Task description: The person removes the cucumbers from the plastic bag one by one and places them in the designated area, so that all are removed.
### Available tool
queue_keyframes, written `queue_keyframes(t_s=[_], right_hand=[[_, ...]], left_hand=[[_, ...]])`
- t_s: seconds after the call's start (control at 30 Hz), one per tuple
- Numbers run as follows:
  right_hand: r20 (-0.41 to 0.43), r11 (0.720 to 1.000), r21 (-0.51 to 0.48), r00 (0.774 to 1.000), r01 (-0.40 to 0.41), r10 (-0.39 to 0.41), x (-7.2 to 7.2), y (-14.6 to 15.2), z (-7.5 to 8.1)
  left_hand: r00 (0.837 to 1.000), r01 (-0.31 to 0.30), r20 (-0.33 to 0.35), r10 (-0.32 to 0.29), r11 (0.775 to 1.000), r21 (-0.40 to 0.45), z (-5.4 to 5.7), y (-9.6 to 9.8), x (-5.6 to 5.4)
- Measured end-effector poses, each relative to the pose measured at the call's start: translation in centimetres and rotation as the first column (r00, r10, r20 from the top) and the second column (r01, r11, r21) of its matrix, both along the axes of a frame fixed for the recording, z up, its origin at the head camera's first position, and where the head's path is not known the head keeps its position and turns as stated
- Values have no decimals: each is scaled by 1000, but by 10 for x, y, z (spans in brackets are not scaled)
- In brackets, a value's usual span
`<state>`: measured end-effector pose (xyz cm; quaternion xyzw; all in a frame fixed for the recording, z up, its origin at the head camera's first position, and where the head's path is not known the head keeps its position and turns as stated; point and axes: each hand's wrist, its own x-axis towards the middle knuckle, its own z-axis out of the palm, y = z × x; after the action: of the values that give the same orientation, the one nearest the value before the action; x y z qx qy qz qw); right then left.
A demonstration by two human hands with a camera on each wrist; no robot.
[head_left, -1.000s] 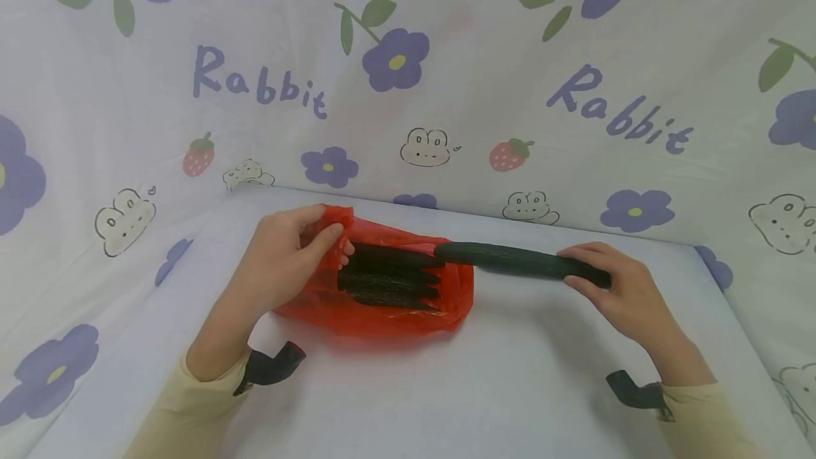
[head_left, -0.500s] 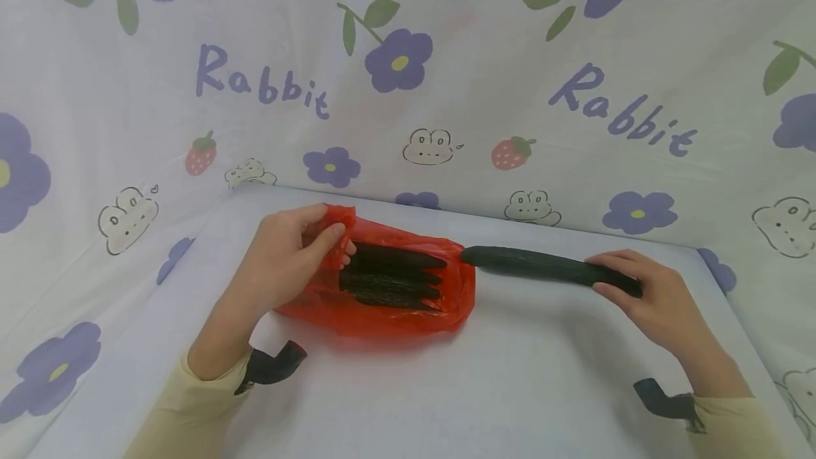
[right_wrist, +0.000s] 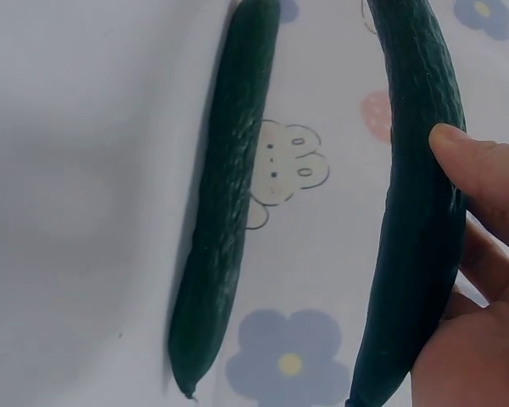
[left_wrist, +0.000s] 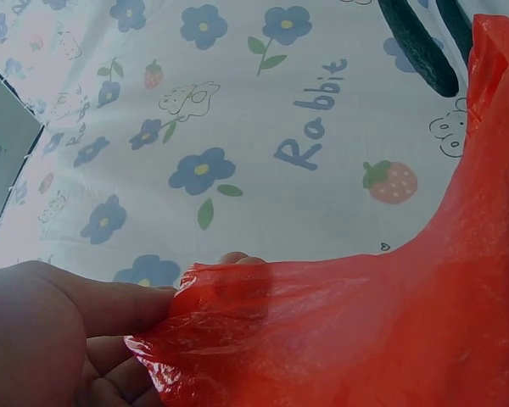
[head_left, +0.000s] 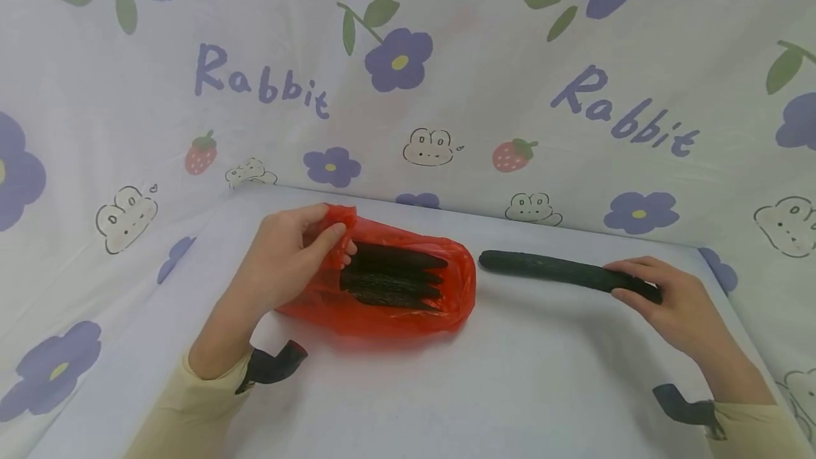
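Observation:
My left hand [head_left: 287, 253] pinches the rim of a red plastic bag [head_left: 382, 324] and holds its side up. Several dark green cucumbers [head_left: 392, 282] lie side by side in the bag's mouth. To the right, my right hand [head_left: 676, 299] grips one long cucumber [head_left: 548, 266] near its right end, its far tip just beyond the bag. In the right wrist view the thumb presses on this cucumber [right_wrist: 416, 229], and a second cucumber [right_wrist: 225, 203] lies beside it, outside the hand. The head view does not show that second one apart. The left wrist view has the stretched bag rim [left_wrist: 305, 280] between thumb and fingers.
A white table [head_left: 497, 395] carries the bag. Behind it hangs a white curtain [head_left: 472, 105] printed with flowers, rabbits and strawberries. Dark wrist mounts [head_left: 274, 365] stick out from both sleeves.
My right hand has moved to the right with the cucumber, whose left tip has gone from over the bag to beside it. My left hand and the bag stay nearly still.

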<state>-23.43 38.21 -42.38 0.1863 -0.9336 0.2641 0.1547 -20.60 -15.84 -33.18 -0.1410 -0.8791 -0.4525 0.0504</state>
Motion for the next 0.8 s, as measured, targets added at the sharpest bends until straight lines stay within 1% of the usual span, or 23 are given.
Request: queue_keyframes(t_s=[0.13,0.27,0.43,0.6,0.8], right_hand=[[11,1000,23,1000,4,-4,-1,3,-3],[6,999,41,1000,-8,7,-3,6,-8],[9,998,55,1000,-12,11,-5,11,-15],[43,998,69,999,-2,-1,-6,15,-22],[70,996,81,997,-26,21,-8,16,-27]], left_hand=[[1000,3,5,-3,1000,9,0,0,0],[1000,10,10,-10,1000,19,-1,-1,-1],[1000,0,15,0,1000,6,-1,0,-2],[1000,-6,24,6,1000,-2,-1,1,-2],[999,-8,31,8,1000,-3,0,1,-1]])
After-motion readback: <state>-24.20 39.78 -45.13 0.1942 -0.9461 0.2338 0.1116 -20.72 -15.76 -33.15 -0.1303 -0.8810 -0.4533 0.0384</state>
